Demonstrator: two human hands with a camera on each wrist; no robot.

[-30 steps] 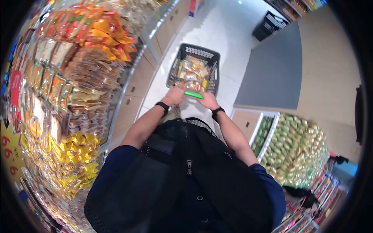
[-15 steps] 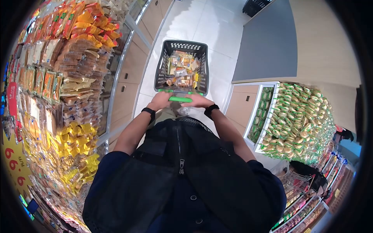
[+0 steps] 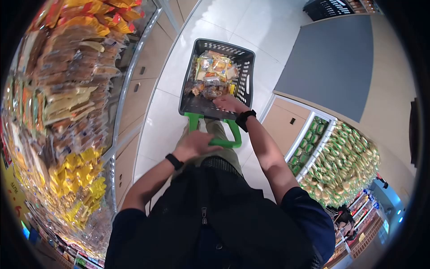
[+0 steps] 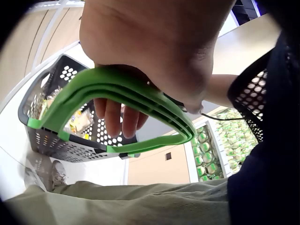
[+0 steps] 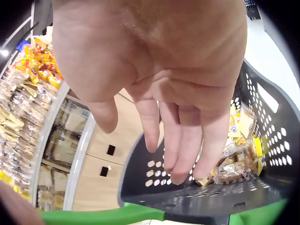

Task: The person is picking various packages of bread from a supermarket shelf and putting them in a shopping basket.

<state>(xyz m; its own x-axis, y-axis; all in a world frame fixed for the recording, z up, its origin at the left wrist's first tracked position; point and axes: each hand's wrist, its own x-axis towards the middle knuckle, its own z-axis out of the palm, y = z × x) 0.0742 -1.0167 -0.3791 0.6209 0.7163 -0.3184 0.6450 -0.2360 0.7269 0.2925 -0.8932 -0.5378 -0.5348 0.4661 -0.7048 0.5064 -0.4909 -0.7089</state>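
I see a shop aisle with a pale, glossy tiled floor [image 3: 233, 22] running ahead. Along the left stands a shelf [image 3: 67, 89] packed with wrapped breads and yellow packets, over beige drawer fronts [image 3: 134, 96]. On the right, a bin [image 3: 345, 166] heaped with green-wrapped goods sits beside a beige counter with a grey panel [image 3: 331, 62]. Light is bright and even.

Navy short sleeves [image 3: 309, 215], black vest [image 3: 215, 219], black wristbands [image 3: 174, 161], seemingly khaki trousers [image 4: 117, 204].
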